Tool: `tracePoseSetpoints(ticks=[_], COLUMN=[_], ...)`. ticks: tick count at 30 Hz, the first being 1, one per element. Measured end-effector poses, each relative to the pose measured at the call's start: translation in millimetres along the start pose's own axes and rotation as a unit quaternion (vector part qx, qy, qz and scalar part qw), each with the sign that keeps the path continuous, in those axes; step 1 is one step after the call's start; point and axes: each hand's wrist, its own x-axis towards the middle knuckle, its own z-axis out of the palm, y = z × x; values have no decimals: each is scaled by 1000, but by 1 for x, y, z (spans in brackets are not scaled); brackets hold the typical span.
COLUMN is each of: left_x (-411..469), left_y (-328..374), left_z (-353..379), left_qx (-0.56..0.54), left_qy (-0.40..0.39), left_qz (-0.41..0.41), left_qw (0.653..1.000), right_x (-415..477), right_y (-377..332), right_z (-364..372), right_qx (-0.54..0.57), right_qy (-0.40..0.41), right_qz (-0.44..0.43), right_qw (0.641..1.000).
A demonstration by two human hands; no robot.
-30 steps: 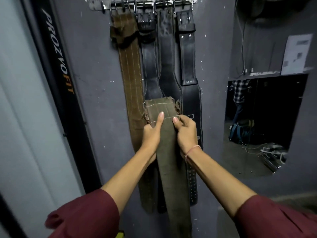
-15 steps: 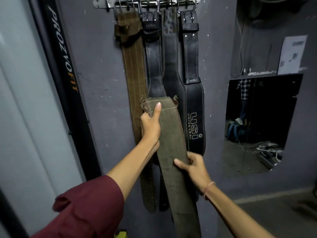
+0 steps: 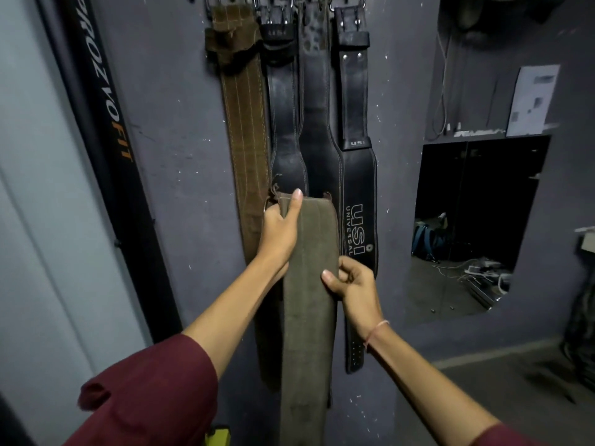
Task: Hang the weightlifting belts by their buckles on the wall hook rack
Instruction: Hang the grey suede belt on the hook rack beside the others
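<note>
I am gripping the olive belt at its buckle end with my left hand while my right hand is pinching the strap's edge just below (steadying its dangling length), readying it for the hooks high above both.

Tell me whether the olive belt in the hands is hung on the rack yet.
Not hung. The olive belt is held well below the hooks: left hand gripping its top end, right hand pinching its edge.
</note>
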Motion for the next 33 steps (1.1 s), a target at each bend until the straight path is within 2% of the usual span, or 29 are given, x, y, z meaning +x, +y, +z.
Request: tracePoseSetpoints(ticks=[3, 6, 9, 14, 17, 22, 29, 31, 33], left_x=[5, -1, -19, -13, -3, 7, 15, 16, 18], left_y=[6, 6, -3, 5, 10, 7, 11, 17, 23], left_z=[4, 7, 14, 14, 14, 19, 28, 29, 25], left_qx=[21, -3, -1, -56, -62, -58, -75, -76, -83], left_qy=[34, 78, 62, 130, 129, 121, 99, 93, 80], left_qz=[12, 15, 72, 119, 113, 95, 67, 67, 53], left_qw=[999, 997, 996, 983, 983, 986, 990, 990, 992], right_x=[28, 51, 70, 80, 60, 10, 70, 68, 44], right_y=[-21, -39, -52, -71, -51, 18, -57, -58, -28], right_z=[9, 20, 29, 31, 6, -40, -9, -9, -19], right_qx=[36, 31, 27, 36, 35, -5, 59, 38, -8], right_qy=[25, 42, 54, -36, -85, -128, -97, -100, -122], right_qz=[-31, -66, -78, -79, -51, 74, -15, -16, 15], right_qw=[999, 996, 995, 996, 994, 989, 993, 994, 992])
